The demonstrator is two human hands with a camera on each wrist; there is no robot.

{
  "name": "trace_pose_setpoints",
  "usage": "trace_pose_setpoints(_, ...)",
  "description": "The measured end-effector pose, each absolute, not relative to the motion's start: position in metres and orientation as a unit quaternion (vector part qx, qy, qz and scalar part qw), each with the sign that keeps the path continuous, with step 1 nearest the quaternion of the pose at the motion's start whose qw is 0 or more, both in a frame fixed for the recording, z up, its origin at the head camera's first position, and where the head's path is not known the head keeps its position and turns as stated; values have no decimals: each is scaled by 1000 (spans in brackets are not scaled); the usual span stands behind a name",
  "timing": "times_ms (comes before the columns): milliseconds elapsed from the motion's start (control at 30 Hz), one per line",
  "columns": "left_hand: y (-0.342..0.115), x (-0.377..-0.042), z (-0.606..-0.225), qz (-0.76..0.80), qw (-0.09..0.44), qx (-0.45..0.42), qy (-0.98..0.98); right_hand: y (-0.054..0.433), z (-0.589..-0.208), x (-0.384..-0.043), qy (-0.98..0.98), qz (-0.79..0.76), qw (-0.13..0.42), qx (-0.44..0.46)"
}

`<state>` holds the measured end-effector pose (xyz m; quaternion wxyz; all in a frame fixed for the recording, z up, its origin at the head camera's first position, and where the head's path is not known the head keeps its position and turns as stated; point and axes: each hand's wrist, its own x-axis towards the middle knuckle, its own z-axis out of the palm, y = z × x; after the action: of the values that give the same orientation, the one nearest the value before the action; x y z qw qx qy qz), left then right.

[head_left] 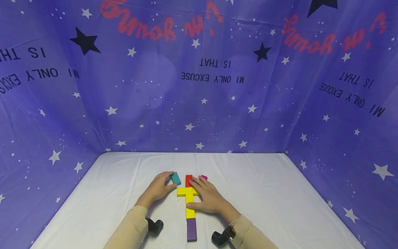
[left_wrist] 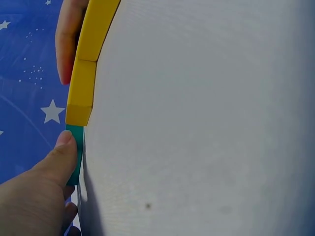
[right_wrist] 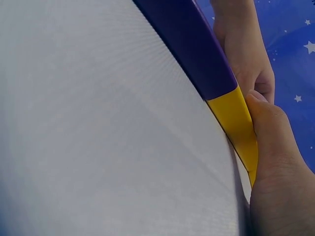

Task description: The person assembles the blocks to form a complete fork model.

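My left hand [head_left: 158, 188] pinches a teal block [head_left: 176, 178] between thumb and fingertips, a little left of a row of flat blocks. My right hand [head_left: 209, 197] lies over that row, fingers extended. Its thumb touches the upright yellow block [head_left: 190, 210] and its fingers reach over the crosswise yellow block [head_left: 182, 191] toward the red block [head_left: 188, 181], covering the crosspiece's right end. A magenta block [head_left: 204, 177] peeks out behind these fingers, mostly hidden. At the near end of the row lies a purple block [head_left: 191, 230], against the upright yellow one.
A white cloth [head_left: 255, 183] covers the table. Purple star-printed curtains [head_left: 199, 114] stand at its back and both sides. Black camera mounts [head_left: 155, 226] stick out from both wrists, the right one [head_left: 221, 237] close to the purple block.
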<state>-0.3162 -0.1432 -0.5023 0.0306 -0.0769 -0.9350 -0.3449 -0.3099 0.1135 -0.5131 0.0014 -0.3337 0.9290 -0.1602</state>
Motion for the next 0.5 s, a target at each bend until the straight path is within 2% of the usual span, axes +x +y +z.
trace_pose_setpoints(500,-145,-318,-507,-338,55,-88,-935,113,-516,-311,930,-156,4,-331)
